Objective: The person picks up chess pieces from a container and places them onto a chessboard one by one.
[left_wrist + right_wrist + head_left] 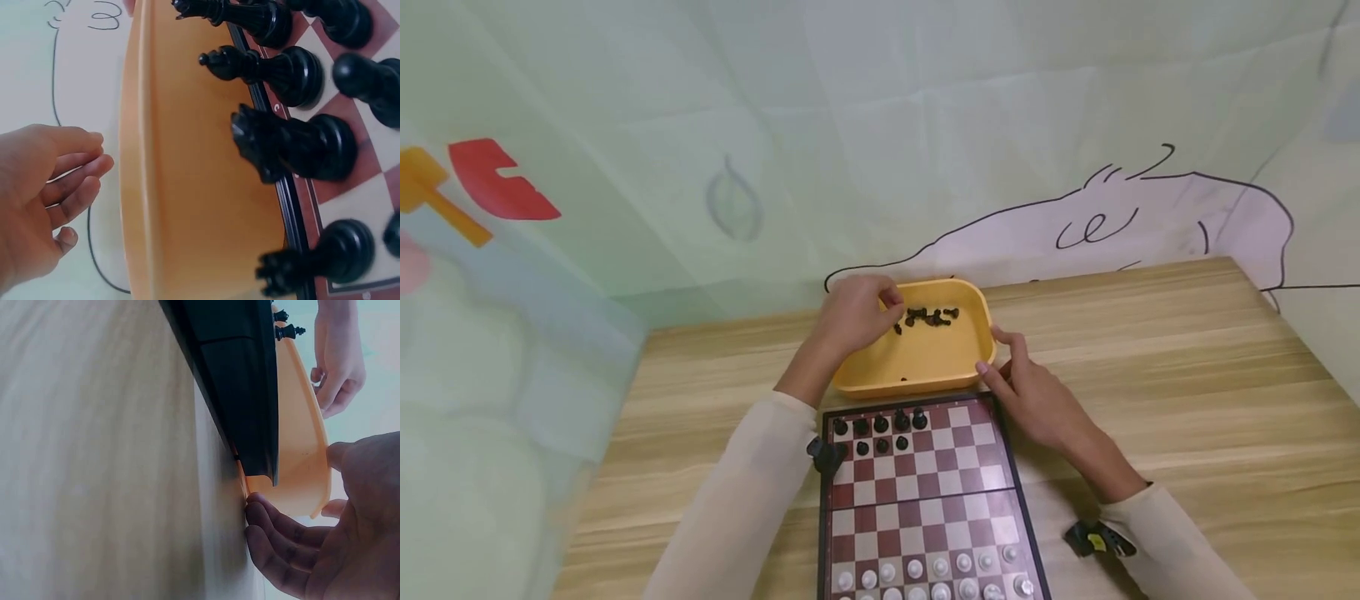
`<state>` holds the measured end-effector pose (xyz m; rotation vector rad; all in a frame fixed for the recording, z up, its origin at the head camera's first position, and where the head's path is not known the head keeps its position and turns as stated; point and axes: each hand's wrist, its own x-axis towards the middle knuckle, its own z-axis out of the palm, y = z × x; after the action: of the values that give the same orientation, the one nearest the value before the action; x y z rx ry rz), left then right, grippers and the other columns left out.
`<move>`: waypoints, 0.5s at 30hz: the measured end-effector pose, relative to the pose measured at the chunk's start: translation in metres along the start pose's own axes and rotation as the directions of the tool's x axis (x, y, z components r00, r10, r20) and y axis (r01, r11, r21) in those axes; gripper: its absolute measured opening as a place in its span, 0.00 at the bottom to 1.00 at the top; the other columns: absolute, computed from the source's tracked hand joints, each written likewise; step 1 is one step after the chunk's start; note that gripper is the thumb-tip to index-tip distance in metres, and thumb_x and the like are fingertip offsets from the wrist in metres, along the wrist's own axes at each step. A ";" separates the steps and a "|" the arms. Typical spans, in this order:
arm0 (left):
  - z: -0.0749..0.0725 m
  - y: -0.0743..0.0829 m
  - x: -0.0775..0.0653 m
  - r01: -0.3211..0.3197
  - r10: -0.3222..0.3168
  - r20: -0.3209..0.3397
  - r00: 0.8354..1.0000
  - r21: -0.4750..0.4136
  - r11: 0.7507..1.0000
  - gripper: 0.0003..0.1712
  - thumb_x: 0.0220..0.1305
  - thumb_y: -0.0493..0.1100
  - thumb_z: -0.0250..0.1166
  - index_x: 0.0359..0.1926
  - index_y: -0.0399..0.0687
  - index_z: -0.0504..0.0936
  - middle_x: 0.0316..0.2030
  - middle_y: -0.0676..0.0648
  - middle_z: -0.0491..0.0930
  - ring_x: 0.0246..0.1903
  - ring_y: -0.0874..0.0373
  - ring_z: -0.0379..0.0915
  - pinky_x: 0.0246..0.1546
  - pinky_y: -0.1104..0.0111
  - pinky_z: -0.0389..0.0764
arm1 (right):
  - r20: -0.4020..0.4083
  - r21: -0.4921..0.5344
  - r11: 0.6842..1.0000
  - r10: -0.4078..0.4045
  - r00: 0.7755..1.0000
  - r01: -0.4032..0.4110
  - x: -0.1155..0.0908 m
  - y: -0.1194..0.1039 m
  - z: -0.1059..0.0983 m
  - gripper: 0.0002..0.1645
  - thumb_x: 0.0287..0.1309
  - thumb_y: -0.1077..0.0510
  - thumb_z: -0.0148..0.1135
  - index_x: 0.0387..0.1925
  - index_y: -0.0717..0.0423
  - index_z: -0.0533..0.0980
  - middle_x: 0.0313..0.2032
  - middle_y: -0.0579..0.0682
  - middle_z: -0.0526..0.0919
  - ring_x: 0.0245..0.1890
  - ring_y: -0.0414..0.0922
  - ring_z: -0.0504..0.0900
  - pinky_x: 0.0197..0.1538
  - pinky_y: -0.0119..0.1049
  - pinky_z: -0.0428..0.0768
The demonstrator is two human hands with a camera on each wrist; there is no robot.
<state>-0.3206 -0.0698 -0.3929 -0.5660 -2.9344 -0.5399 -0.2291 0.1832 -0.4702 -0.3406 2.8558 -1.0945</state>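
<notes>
A yellow tray (925,371) sits behind a folding chessboard (951,500). My left hand (859,312) hovers over the tray's left side, close to several small black chess pieces (936,319) lying in it. In the left wrist view the left hand's fingers (75,187) are loosely bent, with no piece seen between them. With thumb and forefinger my right hand (1037,400) grips the tray's right front corner. Its other fingers (281,544) curl beneath, near the board's edge. Black pieces (300,147) stand upright in two rows at the board's far left.
White chess pieces (940,568) stand in rows on the board's near half. The wooden table (1150,367) extends to both sides. A drawn-on backdrop sheet (925,125) hangs behind the table's far edge, close to the tray.
</notes>
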 end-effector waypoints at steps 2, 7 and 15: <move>0.002 0.002 0.005 0.011 -0.011 0.008 1.000 0.022 1.000 0.06 0.62 0.48 0.65 0.34 0.55 0.85 0.31 0.56 0.83 0.26 0.62 0.75 0.30 0.67 0.75 | -0.004 -0.001 1.000 0.001 1.000 -0.001 0.000 0.000 -0.001 0.42 0.68 0.30 0.36 0.74 0.43 0.44 0.44 0.54 0.84 0.41 0.47 0.83 0.47 0.49 0.79; 0.010 0.004 0.013 0.028 -0.032 0.045 0.998 0.093 0.995 0.09 0.62 0.50 0.64 0.34 0.53 0.86 0.30 0.55 0.83 0.28 0.61 0.75 0.35 0.65 0.76 | -0.003 -0.006 1.000 0.010 1.000 -0.010 0.000 -0.001 -0.002 0.42 0.68 0.29 0.36 0.74 0.43 0.44 0.44 0.54 0.84 0.40 0.47 0.83 0.47 0.49 0.79; 0.026 0.004 0.019 0.095 -0.110 0.085 0.990 0.156 0.983 0.16 0.63 0.49 0.64 0.19 0.52 0.80 0.17 0.54 0.75 0.19 0.59 0.69 0.22 0.67 0.69 | 0.000 -0.001 1.000 0.014 1.000 -0.014 -0.001 -0.001 0.001 0.42 0.68 0.30 0.36 0.74 0.42 0.44 0.44 0.53 0.84 0.41 0.47 0.83 0.47 0.48 0.78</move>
<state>-0.3378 -0.0508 -0.4127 -0.4356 -3.0725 -0.3032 -0.2283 0.1825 -0.4703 -0.3207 2.8547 -1.0901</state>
